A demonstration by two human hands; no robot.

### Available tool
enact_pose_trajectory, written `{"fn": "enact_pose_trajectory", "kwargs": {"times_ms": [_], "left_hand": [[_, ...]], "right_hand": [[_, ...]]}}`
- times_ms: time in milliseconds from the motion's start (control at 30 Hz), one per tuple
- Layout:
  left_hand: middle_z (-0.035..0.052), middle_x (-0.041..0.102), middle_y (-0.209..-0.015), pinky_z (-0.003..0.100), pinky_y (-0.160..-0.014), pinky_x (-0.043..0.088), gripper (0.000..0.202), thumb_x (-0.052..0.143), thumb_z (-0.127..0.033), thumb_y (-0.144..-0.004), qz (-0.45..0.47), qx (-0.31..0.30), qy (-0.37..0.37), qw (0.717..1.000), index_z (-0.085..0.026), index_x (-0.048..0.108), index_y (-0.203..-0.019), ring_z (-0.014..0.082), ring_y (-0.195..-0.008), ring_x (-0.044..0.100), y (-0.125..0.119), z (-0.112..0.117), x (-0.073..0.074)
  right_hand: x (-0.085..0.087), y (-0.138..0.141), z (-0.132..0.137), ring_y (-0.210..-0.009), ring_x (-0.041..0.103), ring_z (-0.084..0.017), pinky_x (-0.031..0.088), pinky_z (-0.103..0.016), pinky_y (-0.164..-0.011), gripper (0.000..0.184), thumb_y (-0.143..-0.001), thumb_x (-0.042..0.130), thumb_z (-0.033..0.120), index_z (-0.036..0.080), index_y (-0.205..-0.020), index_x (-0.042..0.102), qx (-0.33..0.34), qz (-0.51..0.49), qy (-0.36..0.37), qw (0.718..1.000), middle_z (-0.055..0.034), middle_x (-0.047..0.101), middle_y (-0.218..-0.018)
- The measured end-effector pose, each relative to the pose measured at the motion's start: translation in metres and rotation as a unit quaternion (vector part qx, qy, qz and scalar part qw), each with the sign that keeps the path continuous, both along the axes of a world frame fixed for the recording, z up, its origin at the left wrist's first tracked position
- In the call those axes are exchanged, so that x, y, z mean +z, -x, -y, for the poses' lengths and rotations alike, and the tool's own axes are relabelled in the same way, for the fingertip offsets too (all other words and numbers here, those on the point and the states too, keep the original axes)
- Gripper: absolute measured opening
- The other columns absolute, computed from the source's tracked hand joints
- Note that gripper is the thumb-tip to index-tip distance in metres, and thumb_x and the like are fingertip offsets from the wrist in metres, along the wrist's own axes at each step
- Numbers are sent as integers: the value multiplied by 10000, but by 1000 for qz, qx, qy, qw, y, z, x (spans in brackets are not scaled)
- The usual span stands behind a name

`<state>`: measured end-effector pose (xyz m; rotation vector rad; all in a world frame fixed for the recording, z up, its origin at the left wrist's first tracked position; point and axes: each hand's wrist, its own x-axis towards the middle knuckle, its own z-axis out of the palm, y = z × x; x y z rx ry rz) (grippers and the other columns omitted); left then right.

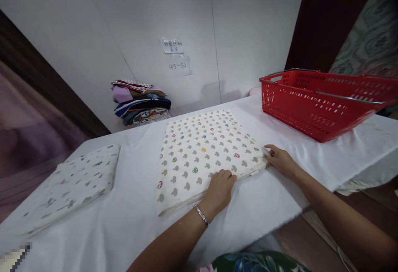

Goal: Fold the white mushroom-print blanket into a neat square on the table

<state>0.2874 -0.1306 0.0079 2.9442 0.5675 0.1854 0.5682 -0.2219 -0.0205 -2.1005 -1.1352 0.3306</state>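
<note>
A folded white cloth (202, 147) printed with grey and coloured mushrooms lies flat in the middle of the table. My left hand (221, 187), with a silver bracelet at its wrist, is closed over the cloth's near edge; its thumb is hidden. At the near right corner, my right hand (281, 161) holds the cloth's edge between thumb and fingers, the index finger reaching along the side. A small pale tag (254, 173) shows on the near edge between the hands. To the left lies a second folded white cloth (81, 176) with a sparse dark print.
A red plastic basket (311, 106) with metal handles stands at the back right. Against the wall, beyond the table's far edge, is a stack of folded fabrics (141, 103). Paper notes (178, 65) hang on the wall. White fabric covers the table (133, 222).
</note>
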Motion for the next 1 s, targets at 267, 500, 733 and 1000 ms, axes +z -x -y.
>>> {"fn": "enact_pose_trajectory", "kwargs": {"times_ms": [267,500,733,1000], "left_hand": [[37,564,-1095,304,-883,407,244,496,-257,-855,97,-42,106,989,-222,544,-1092,173,-1010,496,-3,-27,14],[59,522,-1230,352,-953,359,262,533,-287,-844,95,-114,36,988,-212,535,-1095,205,-1148,448,-70,-45,6],[66,412,-1370,438,-1041,238,382,428,-354,-891,91,-195,30,976,-236,427,-1254,226,-1287,312,-103,-40,-11],[61,324,-1445,463,-1082,151,428,364,-378,-913,96,-189,57,975,-235,367,-1317,211,-1346,219,-96,-41,-10]], "right_hand": [[-12,2,3,-1091,493,-237,432,-353,-860,435,-749,454,213,221,-1179,519,47,204,8,978,-83,513,-1221],[-16,-1,0,-1059,514,-248,437,-393,-905,303,-758,446,205,223,-998,631,116,254,-27,960,-98,566,-1124],[-3,-17,-6,-877,589,-211,471,-319,-773,239,-781,441,231,256,-843,670,175,137,39,974,-66,628,-951],[31,-42,-111,-810,615,-212,450,-292,-733,221,-767,480,289,221,-819,684,96,64,61,991,-48,691,-859]]}}
